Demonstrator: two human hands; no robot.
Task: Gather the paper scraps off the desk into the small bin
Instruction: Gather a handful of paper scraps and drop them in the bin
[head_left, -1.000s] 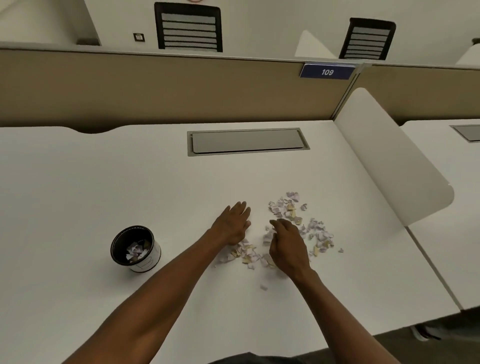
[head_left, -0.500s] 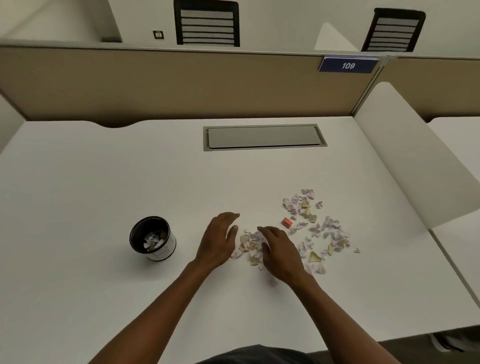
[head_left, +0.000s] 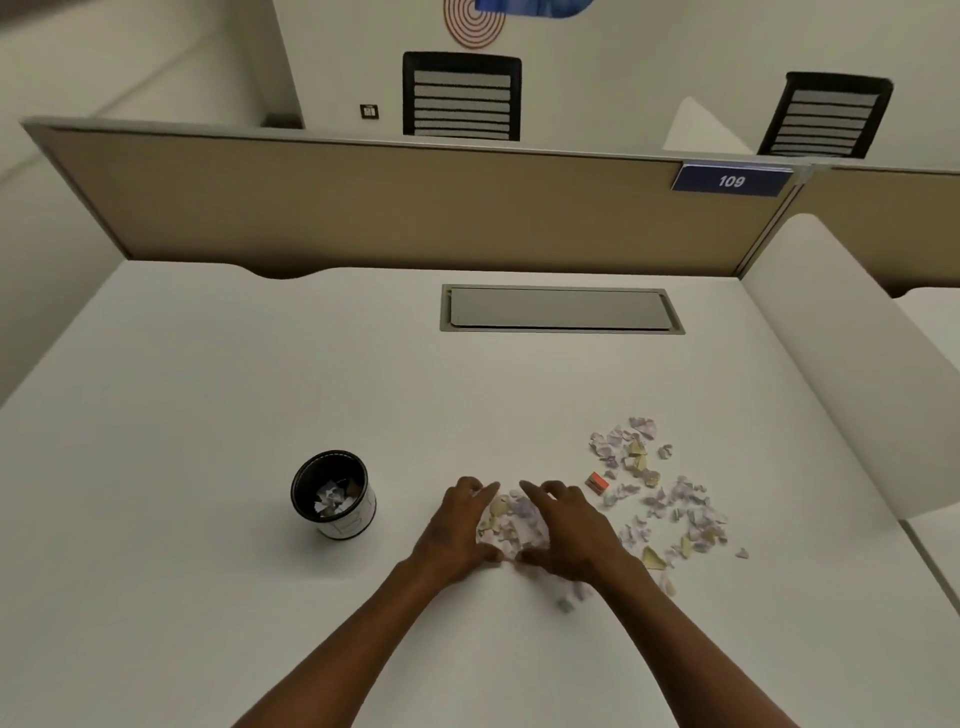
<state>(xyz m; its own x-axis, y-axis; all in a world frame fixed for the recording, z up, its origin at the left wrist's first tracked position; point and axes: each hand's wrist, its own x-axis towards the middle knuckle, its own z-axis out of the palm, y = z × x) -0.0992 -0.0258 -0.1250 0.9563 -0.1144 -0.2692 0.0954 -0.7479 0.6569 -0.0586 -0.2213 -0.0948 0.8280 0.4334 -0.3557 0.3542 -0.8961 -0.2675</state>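
Observation:
On the white desk (head_left: 260, 389) my left hand (head_left: 457, 530) and my right hand (head_left: 569, 535) cup a small heap of paper scraps (head_left: 511, 519) between them, fingertips and thumbs nearly meeting around it. More pale purple and tan scraps (head_left: 670, 499) lie scattered to the right, with one small red piece (head_left: 597, 482) among them. A stray scrap (head_left: 565, 605) lies near my right wrist. The small bin (head_left: 358, 514), black inside with a white wall, stands upright to the left of my hands and holds several scraps.
A grey cable hatch (head_left: 561, 309) is set into the desk's far middle. A tan partition (head_left: 363, 208) with a blue 109 sign (head_left: 731, 181) runs along the back. A white side divider (head_left: 857, 364) borders the desk on the right. Two black chairs stand beyond.
Both hands drew closer together and swept the near scraps into one tight heap between them. The camera shifted, so the bin and the scraps appear further right.

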